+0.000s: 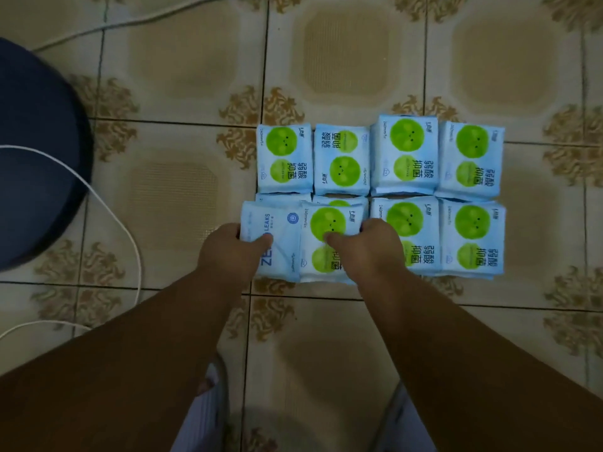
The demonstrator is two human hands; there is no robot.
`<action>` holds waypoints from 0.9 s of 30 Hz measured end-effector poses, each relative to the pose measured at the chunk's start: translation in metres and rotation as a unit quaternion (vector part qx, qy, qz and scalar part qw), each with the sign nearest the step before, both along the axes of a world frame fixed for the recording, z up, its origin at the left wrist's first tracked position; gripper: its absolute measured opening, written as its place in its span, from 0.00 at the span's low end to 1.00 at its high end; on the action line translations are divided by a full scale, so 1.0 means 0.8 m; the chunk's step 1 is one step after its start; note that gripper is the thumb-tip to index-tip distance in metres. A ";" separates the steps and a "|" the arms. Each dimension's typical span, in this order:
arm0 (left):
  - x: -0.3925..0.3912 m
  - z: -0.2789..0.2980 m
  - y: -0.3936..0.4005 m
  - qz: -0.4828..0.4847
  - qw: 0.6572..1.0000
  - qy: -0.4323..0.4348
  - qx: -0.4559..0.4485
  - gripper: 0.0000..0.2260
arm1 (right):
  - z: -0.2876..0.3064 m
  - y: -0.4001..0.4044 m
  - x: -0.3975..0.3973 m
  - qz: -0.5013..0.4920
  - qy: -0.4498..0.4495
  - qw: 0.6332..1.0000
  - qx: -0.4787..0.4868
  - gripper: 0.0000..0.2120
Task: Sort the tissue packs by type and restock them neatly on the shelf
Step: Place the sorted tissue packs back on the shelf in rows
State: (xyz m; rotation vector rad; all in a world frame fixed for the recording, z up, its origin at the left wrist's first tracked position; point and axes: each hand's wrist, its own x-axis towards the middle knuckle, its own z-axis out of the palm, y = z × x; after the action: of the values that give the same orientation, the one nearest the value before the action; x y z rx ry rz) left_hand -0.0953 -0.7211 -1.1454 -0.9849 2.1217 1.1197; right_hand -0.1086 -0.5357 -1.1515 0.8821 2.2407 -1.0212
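Your left hand [233, 247] grips the blue pack [274, 236], your right hand [375, 246] the green pack [326, 236], both on the floor [182, 197]. Lift the blue away; it's likely the odd type among the green rows.

The tissue packs [404, 156] are pale blue, most printed with two bright green circles, small dark faces on the larger ones, and dark lettering. One pack [274, 236] at the near left shows a plain blue-and-white face with dark blue letters. The floor tiles [182, 70] are cream and tan with brown leafy corner ornaments. A white cord [107, 207] crosses them beside a dark navy round object [36, 151].
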 end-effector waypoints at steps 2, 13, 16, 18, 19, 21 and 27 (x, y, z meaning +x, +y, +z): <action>-0.001 0.017 -0.007 0.039 0.999 0.013 0.029 0.12 | 0.014 -0.001 0.002 -0.024 0.018 0.999 -0.027 0.15; -0.027 0.461 0.017 0.134 0.949 0.055 0.280 0.16 | 0.497 0.073 0.005 -0.155 0.115 0.945 -0.262 0.05; -0.040 0.635 0.065 0.057 0.927 0.080 0.363 0.15 | 0.666 0.104 -0.001 -0.133 0.125 0.937 -0.298 0.15; -0.043 0.736 0.100 -0.015 0.926 0.112 0.361 0.17 | 0.770 0.119 0.000 -0.130 0.139 0.933 -0.304 0.21; -0.044 0.781 0.116 -0.033 0.924 0.133 0.357 0.16 | 0.816 0.125 0.004 -0.126 0.154 0.930 -0.310 0.20; -0.046 0.861 0.143 -0.031 0.905 0.162 0.391 0.12 | 0.897 0.135 0.016 -0.123 0.200 0.925 -0.298 0.12; -0.028 1.033 0.185 -0.123 0.785 0.049 0.605 0.34 | 1.068 0.150 0.101 -0.204 0.363 0.890 -0.184 0.16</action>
State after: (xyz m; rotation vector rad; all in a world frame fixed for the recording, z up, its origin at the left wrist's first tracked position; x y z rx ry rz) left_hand -0.1178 -0.5729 -0.3188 -0.0153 1.0534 1.9505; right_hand -0.0275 -0.4157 -0.2973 0.9115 2.3120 -2.1913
